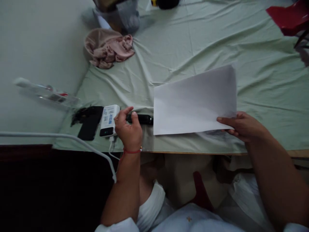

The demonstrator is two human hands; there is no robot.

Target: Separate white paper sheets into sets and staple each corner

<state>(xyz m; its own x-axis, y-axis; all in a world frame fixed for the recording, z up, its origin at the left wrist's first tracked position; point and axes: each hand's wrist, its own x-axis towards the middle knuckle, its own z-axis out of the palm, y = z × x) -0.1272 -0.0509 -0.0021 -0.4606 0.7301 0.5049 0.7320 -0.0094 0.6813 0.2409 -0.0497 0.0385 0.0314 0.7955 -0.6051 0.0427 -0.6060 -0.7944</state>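
Note:
My left hand point(129, 129) is curled around the near end of a black pen-like object point(142, 119) that lies on the pale green sheet point(193, 48). My right hand point(241, 125) pinches the right edge of a white sheet of paper point(195, 101) and holds it lifted and tilted above the surface. The far end of the black object is hidden behind the paper. A white power bank point(108, 120) lies just left of my left hand, with a white cable point(112, 148) plugged in.
A black phone or case point(89, 124) lies left of the power bank. A pink crumpled cloth point(108, 48) sits at the back left by the white wall point(36, 48). A red object point(289, 16) is at the far right. The wooden front edge point(193, 153) runs below my hands.

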